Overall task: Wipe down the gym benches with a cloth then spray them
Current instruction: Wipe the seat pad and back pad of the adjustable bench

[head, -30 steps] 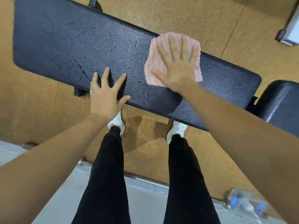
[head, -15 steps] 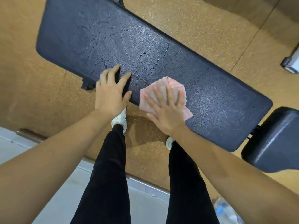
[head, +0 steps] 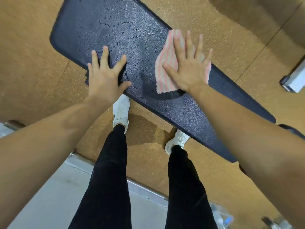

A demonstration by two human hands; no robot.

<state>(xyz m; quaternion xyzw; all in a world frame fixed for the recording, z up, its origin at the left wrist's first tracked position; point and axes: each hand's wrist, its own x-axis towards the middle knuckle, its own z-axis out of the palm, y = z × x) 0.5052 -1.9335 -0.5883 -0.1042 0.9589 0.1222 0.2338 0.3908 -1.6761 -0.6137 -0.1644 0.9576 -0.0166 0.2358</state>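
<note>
Cloth (head: 162, 83) under right hand (head: 188, 68); bottle (head: 221, 216), perhaps

Dark wet bench (head: 102, 30); striped cloth (head: 165, 70), left hand (head: 105, 80) flat on top.

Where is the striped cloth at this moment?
In the head view, the pink-striped cloth lies on the black bench pad near its far edge, pressed flat under the right hand, to the right of the left hand.

Cloth (head: 166, 66) on bench (head: 132, 38) far edge, under right hand (head: 188, 68); left hand (head: 105, 76) left of it.
</note>
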